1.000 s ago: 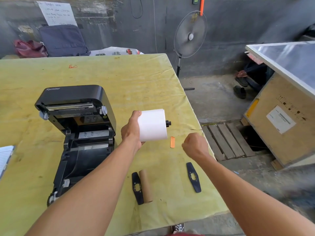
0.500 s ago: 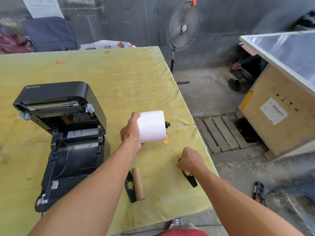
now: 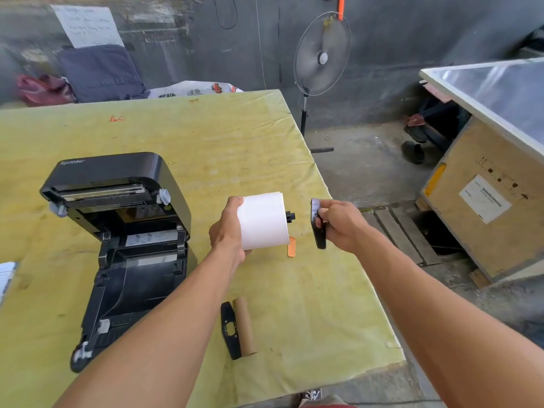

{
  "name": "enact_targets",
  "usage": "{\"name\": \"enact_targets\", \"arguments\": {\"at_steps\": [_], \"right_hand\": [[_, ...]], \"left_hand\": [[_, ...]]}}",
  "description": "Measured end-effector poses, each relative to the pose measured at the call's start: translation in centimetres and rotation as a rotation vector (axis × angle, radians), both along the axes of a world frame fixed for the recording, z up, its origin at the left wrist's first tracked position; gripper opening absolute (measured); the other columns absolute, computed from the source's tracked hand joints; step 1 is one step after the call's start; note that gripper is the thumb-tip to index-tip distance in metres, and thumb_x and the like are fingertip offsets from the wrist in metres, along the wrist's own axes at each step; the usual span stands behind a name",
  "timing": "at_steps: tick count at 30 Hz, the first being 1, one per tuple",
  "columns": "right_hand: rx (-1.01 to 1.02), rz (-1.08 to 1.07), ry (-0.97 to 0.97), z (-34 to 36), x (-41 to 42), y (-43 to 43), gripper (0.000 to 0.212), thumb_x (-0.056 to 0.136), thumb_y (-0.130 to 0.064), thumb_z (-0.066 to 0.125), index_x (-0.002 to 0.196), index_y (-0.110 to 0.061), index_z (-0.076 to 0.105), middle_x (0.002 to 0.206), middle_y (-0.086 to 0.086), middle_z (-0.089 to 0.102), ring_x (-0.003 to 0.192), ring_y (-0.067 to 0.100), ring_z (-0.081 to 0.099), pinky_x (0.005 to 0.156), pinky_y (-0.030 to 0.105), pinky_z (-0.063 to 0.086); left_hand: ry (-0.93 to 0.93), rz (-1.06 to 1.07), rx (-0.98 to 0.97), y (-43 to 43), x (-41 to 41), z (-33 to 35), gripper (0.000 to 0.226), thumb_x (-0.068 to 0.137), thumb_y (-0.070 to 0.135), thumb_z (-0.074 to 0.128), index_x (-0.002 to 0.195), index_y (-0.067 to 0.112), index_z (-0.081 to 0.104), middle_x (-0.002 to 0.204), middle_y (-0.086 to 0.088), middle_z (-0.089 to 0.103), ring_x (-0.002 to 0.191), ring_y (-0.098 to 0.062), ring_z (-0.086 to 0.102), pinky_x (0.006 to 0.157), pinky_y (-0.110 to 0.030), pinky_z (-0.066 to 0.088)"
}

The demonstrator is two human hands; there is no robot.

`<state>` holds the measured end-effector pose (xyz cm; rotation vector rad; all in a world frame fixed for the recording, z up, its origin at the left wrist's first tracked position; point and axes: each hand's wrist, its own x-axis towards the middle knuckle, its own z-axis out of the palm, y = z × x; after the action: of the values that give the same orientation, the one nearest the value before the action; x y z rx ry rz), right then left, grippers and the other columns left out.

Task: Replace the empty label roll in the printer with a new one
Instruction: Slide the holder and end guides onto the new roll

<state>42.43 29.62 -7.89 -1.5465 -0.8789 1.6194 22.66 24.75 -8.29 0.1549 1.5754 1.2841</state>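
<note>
My left hand (image 3: 228,231) grips a new white label roll (image 3: 263,220) above the table, with a black spindle end (image 3: 290,216) sticking out of its right side. A short gap to the right, my right hand (image 3: 341,225) holds a flat black roll guide (image 3: 318,225) upright, facing the spindle end. The black label printer (image 3: 117,240) stands to the left with its lid up and its roll bay bare. Near the front edge the empty brown cardboard core (image 3: 244,326) lies beside a second black roll guide (image 3: 231,329).
A small orange tab (image 3: 291,246) lies on the yellow table (image 3: 206,136) under the roll. White paper (image 3: 6,275) pokes in at the left edge. Off the table's right edge are a standing fan (image 3: 322,54), wooden pallet slats (image 3: 397,231) and a wooden crate (image 3: 485,201).
My right hand went down to the table, picked up the black roll guide lying there, and raised it level with the spindle end. My left hand kept the roll steady.
</note>
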Motion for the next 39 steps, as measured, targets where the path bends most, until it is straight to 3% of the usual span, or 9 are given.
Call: {"name": "enact_targets", "arguments": {"at_steps": [4, 8, 13, 17, 20, 25, 31, 35, 39], "right_hand": [[0.009, 0.092, 0.204, 1.0, -1.1, -0.3, 0.034, 0.104, 0.002, 0.037, 0.114, -0.010, 0.067, 0.076, 0.006, 0.053, 0.069, 0.018, 0.050, 0.079, 0.040, 0.047], [0.036, 0.154, 0.275, 1.0, -2.1, -0.4, 0.038, 0.102, 0.002, 0.039, 0.103, -0.019, 0.070, 0.069, -0.002, 0.063, 0.077, 0.018, 0.059, 0.078, 0.042, 0.048], [0.132, 0.213, 0.097, 1.2, -2.9, -0.5, 0.044, 0.102, -0.009, 0.047, 0.079, -0.033, 0.076, 0.093, -0.009, 0.061, 0.087, 0.011, 0.050, 0.096, 0.046, 0.036], [0.251, 0.120, 0.049, 1.0, -3.7, -0.9, 0.023, 0.101, -0.014, 0.056, 0.088, -0.025, 0.071, 0.070, -0.008, 0.067, 0.063, 0.006, 0.059, 0.073, 0.033, 0.050], [0.293, 0.101, 0.050, 0.7, -3.8, -1.2, 0.014, 0.097, -0.006, 0.059, 0.091, -0.014, 0.069, 0.080, 0.005, 0.070, 0.079, 0.018, 0.068, 0.089, 0.040, 0.059], [0.314, 0.148, 0.001, 0.5, -3.5, -2.1, 0.021, 0.090, 0.004, 0.063, 0.102, -0.011, 0.073, 0.110, 0.015, 0.074, 0.108, 0.030, 0.070, 0.104, 0.045, 0.052], [0.423, 0.236, -0.197, 0.5, -2.8, -2.5, 0.023, 0.088, 0.000, 0.069, 0.096, -0.021, 0.074, 0.092, -0.005, 0.076, 0.084, 0.013, 0.073, 0.085, 0.031, 0.055], [0.483, 0.297, -0.276, 0.9, -2.8, -2.7, 0.030, 0.087, -0.003, 0.070, 0.083, -0.033, 0.073, 0.090, -0.006, 0.076, 0.089, 0.023, 0.075, 0.089, 0.040, 0.060], [0.445, 0.217, -0.199, 0.4, -3.3, -2.9, 0.023, 0.089, -0.005, 0.068, 0.084, -0.026, 0.074, 0.092, 0.003, 0.078, 0.088, 0.023, 0.076, 0.090, 0.041, 0.060]], "left_hand": [[-0.018, -0.020, 0.020, 0.2, -0.1, 0.5, 0.046, 0.057, 0.053, 0.071, 0.087, 0.020, 0.061, 0.080, -0.004, 0.068, 0.066, -0.027, 0.067, 0.055, -0.029, 0.052], [-0.003, -0.054, 0.030, 0.3, -0.1, 0.8, 0.049, 0.055, 0.054, 0.071, 0.089, 0.021, 0.061, 0.081, -0.005, 0.069, 0.064, -0.027, 0.067, 0.050, -0.030, 0.052], [-0.017, -0.072, 0.038, 0.3, -0.4, 1.1, 0.052, 0.055, 0.055, 0.071, 0.093, 0.022, 0.061, 0.085, -0.005, 0.070, 0.066, -0.027, 0.068, 0.049, -0.031, 0.054], [-0.025, -0.053, 0.030, 0.2, -0.5, 1.1, 0.053, 0.056, 0.055, 0.070, 0.097, 0.022, 0.061, 0.090, -0.007, 0.070, 0.072, -0.029, 0.068, 0.060, -0.033, 0.053], [-0.027, -0.019, 0.020, 0.2, -0.7, 1.2, 0.052, 0.057, 0.055, 0.070, 0.096, 0.021, 0.061, 0.090, -0.006, 0.070, 0.071, -0.028, 0.067, 0.061, -0.033, 0.052], [-0.014, -0.018, 0.020, 0.2, -1.4, 1.4, 0.052, 0.057, 0.055, 0.069, 0.096, 0.021, 0.062, 0.092, -0.006, 0.070, 0.074, -0.029, 0.067, 0.063, -0.034, 0.052], [0.025, -0.043, 0.028, 0.0, -1.7, 1.6, 0.050, 0.055, 0.056, 0.070, 0.091, 0.021, 0.062, 0.086, -0.005, 0.070, 0.069, -0.027, 0.067, 0.060, -0.031, 0.053], [0.047, -0.055, 0.036, -0.1, -1.7, 1.5, 0.048, 0.057, 0.054, 0.070, 0.090, 0.020, 0.062, 0.084, -0.005, 0.069, 0.069, -0.027, 0.068, 0.057, -0.030, 0.051], [0.036, -0.045, 0.044, 0.0, -1.5, 1.5, 0.048, 0.057, 0.054, 0.070, 0.090, 0.020, 0.062, 0.083, -0.005, 0.069, 0.069, -0.027, 0.068, 0.058, -0.030, 0.052]]}}
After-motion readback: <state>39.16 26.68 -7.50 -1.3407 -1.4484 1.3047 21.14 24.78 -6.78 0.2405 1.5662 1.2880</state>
